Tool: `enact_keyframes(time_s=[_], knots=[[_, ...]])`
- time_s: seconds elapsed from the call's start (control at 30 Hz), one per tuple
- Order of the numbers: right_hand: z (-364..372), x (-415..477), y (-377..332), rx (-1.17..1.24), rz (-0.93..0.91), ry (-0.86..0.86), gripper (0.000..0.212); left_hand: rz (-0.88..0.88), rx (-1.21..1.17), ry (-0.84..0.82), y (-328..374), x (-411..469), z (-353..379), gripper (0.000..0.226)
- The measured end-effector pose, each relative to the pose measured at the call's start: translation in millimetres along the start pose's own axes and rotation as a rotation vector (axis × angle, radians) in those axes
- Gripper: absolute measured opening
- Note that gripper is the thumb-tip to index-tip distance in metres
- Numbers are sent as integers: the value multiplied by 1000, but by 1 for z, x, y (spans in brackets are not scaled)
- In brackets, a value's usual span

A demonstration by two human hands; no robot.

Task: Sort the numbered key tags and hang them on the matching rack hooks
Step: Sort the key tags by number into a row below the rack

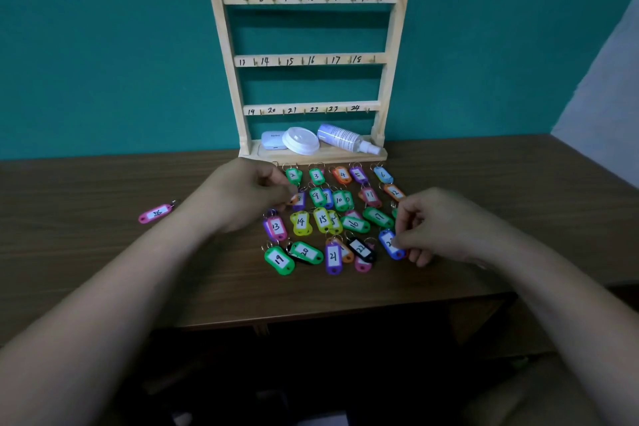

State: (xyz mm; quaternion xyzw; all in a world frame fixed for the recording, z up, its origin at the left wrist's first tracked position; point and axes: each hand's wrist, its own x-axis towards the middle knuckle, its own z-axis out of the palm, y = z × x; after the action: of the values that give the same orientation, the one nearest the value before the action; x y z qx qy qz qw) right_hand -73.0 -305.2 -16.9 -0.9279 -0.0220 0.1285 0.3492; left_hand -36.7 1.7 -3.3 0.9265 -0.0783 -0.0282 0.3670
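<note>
My right hand point(432, 225) is curled, with thumb and forefinger pinching the right edge of the blue tag point(390, 244). Its number starts with 2 and the rest is under my thumb. My left hand point(249, 194) is curled too, fingertips down on an orange tag point(294, 199) that touches the purple tag point(300, 201). I cannot tell whether I have hold of it.

The key tags point(323, 218) lie flat on the table point(103, 252) in rows between my two sets of fingers. 2, 3, 4, 5 and 6 are farthest from me, then 9 to 12, then 13 to 17, and 19, 20, 21 and 22 are nearest. Some lie stacked on others. A pink tag point(155, 213), which seems to read 24, lies alone well left of my left fingers.

Beyond my fingertips stands the wooden rack point(226, 55), its rails inked 7–12, 13–18 and 19–24, with a hook by each number. Its base tray point(311, 157) holds a white case point(273, 140), a white round lid point(300, 140) leaning on it, and a spray bottle point(345, 138) lying on its side, its print too small to read.
</note>
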Motion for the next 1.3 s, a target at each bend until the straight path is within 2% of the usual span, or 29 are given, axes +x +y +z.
enact_keyframes(time_s=[0.23,0.43,0.57,0.77,0.87,0.97,1.13,1.3], knots=[[0,1,-12,-122,-34,41,12,-37,40,75,-26,2,-23,7],[17,12,-39,-120,-206,210,17,-97,25,139,-55,0,-55,3],[41,22,-58,-55,-324,265,20,-146,65,145,-75,-3,-74,5],[80,30,-92,-52,-411,271,22,-243,143,173,-113,-10,-97,9],[100,40,-108,-63,-428,270,23,-282,251,118,-125,-14,-103,12],[119,53,-123,-153,-447,331,22,-316,302,99,-130,-15,-105,21],[139,74,-149,-463,-489,503,15,-338,353,114,-136,-11,-103,24],[159,90,-159,-589,-522,405,29,-343,356,125,-131,-11,-99,16]])
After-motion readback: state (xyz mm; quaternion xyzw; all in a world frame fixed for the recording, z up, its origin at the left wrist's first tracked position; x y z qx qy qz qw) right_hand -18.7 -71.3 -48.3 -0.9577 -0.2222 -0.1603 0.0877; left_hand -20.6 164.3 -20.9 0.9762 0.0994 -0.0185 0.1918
